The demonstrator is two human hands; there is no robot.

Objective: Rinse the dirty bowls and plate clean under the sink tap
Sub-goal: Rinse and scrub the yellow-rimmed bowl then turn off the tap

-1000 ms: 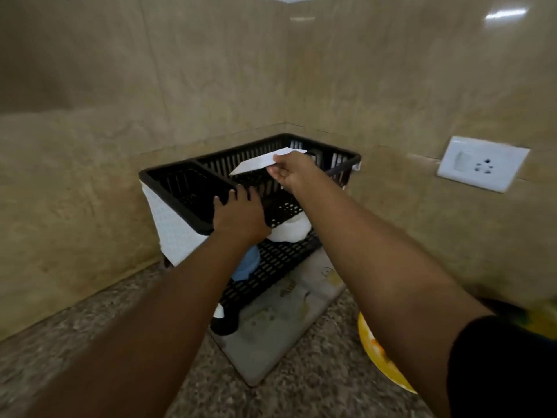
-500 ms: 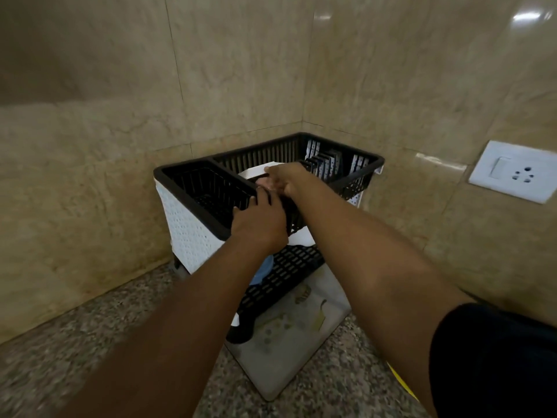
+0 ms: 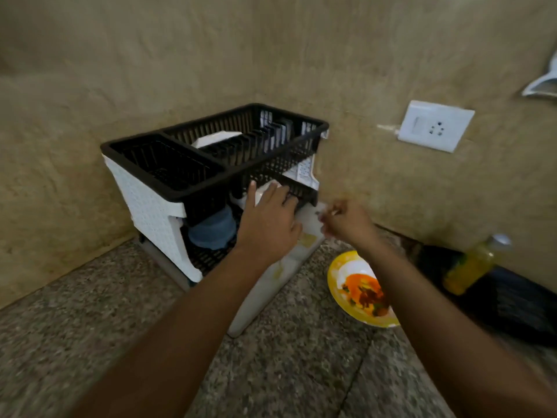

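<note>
The dirty round yellow-rimmed plate (image 3: pixel 361 289) smeared with orange food lies flat on the counter, right of the black-and-white plastic dish rack (image 3: pixel 193 176), nearer the blurred, loosely curled empty right hand (image 3: pixel 346 221) than the left hand (image 3: pixel 268 218), spread at the rack's lower shelf.

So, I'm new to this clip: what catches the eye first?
The black-and-white dish rack in the tiled corner, a white plate standing in its top tier. The left hand reaches to a white bowl on its lower shelf. On the counter to the right lies a yellow plate smeared with orange food.
</note>
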